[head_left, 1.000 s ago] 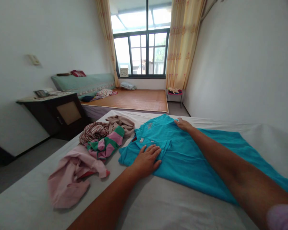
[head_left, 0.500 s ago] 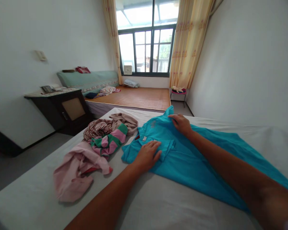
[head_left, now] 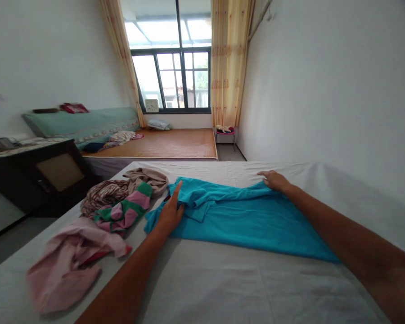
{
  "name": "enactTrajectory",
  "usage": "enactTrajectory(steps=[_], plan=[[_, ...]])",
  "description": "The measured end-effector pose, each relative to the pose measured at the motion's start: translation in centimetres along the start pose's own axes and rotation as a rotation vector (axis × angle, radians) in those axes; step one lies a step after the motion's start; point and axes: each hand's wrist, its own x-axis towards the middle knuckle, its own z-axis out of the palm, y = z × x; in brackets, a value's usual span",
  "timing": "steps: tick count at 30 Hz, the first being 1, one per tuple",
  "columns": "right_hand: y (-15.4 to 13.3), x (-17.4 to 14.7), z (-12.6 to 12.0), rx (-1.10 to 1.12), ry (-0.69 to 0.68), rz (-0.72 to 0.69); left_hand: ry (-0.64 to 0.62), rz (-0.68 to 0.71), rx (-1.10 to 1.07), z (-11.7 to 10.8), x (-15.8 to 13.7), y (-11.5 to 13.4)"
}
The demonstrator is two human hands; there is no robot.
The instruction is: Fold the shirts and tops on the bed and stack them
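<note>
A turquoise shirt lies on the white sheet in front of me, its far side turned over into a long folded strip. Several creases and a sleeve-like flap lie bunched at its left end. On that bunched end rests my left hand, index finger stretched forward and thumb apart. My right hand is at the shirt's far edge, farther right, with fingers extended and touching the cloth; its underside is hidden. Left of the shirt sit a pink garment, a green-and-pink piece, a brown patterned cloth and a beige cloth.
The white-sheeted bed spans the foreground. Beyond it is a second bed with a brown mat, a dark cabinet on the left and a small stool under the curtain. A white wall runs along the right.
The shirt's far side has been folded over toward me, making it narrower. My right hand has moved right along its far edge. The view has turned right.
</note>
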Motion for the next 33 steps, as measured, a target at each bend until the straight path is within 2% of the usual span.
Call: enactTrajectory(steps=[3,7,10,12,14,17,20,23,25,26,28,30,33], plan=[[3.8,0.6,1.0,-0.061,-0.067,0.008,-0.053,0.011,0.06,0.0,0.2,-1.2],[5.6,1.2,1.7,-0.111,-0.117,-0.023,-0.118,-0.021,0.144,0.2,0.4,-2.5],[6.4,1.4,0.9,-0.14,-0.113,-0.028,-0.107,-0.046,0.15,0.0,0.4,-2.5],[7.2,0.7,-0.6,-0.16,-0.074,-0.036,-0.092,-0.055,0.126,-0.3,0.5,-2.1],[8.2,-1.0,-2.6,-0.188,0.028,-0.04,-0.06,-0.071,0.081,-0.7,0.6,-1.8],[9.6,-5.8,-5.2,-0.172,0.239,-0.037,-0.002,-0.114,-0.008,-1.4,0.8,-1.5],[10.5,-11.9,-5.6,-0.092,0.301,-0.043,0.027,-0.173,-0.098,-2.0,1.0,-1.3],[10.6,-17.4,-3.7,-0.046,0.106,-0.131,0.03,-0.274,-0.216,-2.4,0.9,-1.3],[10.3,-19.8,-2.3,-0.038,-0.012,-0.153,0.039,-0.347,-0.328,-2.4,0.8,-1.3],[10.0,-20.5,-1.8,-0.051,-0.027,-0.131,0.045,-0.369,-0.381,-2.4,0.7,-1.2],[9.3,-20.8,-1.4,-0.105,0.022,-0.036,0.039,-0.35,-0.423,-2.3,0.5,-0.9],[8.2,-20.0,-1.6,-0.158,0.08,0.042,-0.005,-0.252,-0.386,-2.0,0.3,-0.4],[5.9,-18.0,-1.7,-0.174,0.072,0.04,-0.094,-0.165,-0.434,-1.5,0.4,0.5]])
